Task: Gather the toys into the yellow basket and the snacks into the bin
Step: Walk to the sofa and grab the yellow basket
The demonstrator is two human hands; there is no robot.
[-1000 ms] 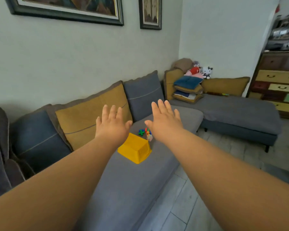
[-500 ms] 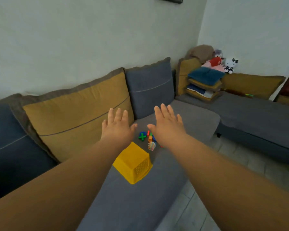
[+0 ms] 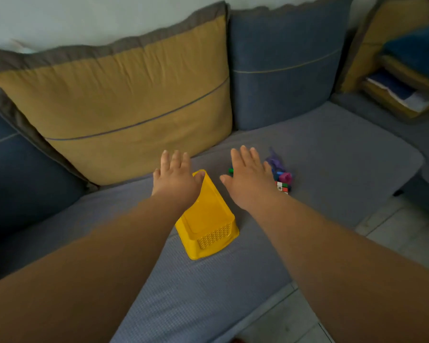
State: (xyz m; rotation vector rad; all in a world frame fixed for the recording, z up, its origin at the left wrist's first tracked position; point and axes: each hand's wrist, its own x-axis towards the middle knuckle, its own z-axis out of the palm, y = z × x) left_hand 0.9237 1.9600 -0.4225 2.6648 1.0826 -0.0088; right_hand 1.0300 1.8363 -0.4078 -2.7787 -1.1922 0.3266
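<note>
A yellow basket (image 3: 208,226) lies on the grey sofa seat (image 3: 332,154), its opening toward the left. My left hand (image 3: 175,179) hovers flat over the basket's far end, fingers straight, thumb near its rim. My right hand (image 3: 248,179) is stretched out flat to the right of the basket, holding nothing. Beyond it lies a small heap of toys: a cube with coloured squares (image 3: 282,188), a pink piece (image 3: 285,177), a purple piece (image 3: 275,161) and a green bit (image 3: 230,171). My right hand hides part of the heap. No bin or snacks show.
A mustard cushion (image 3: 124,105) and a blue cushion (image 3: 282,68) lean against the sofa back. Folded cushions and cloths (image 3: 406,80) are stacked on the right section. Pale floor (image 3: 406,238) runs along the seat's front edge.
The view has closed in on the sofa and tipped downward. Both hands stay flat and now hang just above the basket and the toys.
</note>
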